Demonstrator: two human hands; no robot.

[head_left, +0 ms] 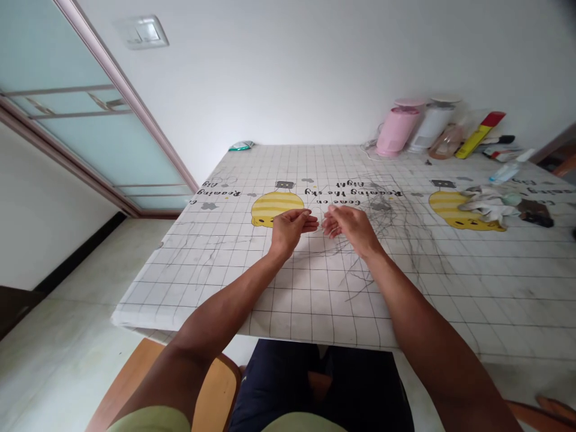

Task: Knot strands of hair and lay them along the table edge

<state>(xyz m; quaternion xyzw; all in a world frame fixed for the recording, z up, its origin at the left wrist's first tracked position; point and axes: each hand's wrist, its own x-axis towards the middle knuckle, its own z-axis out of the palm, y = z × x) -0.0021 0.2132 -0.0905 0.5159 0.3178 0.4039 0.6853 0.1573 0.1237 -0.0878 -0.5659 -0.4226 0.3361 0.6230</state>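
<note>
My left hand (pixel 289 230) is held over the middle of the table, its thumb and index finger pinched together. Anything between those fingertips is too small to make out. Facing it across a small gap, my right hand (pixel 352 227) has loosely curved fingers, parted from the thumb, with nothing visible in them. Thin dark branching strands (pixel 391 219) spread over the tablecloth (pixel 310 300), beside and beneath my right hand. What they are made of is unclear. A printed yellow striped balloon figure (pixel 276 206) shows just behind my left hand.
Along the wall stand a pink cylindrical device (pixel 396 131), a white one (pixel 432 127) and a yellow-and-red box (pixel 479 135). At right lie a clear bottle (pixel 510 168) and a crumpled cloth (pixel 483 204). A small green packet (pixel 242 146) rests at the back left corner.
</note>
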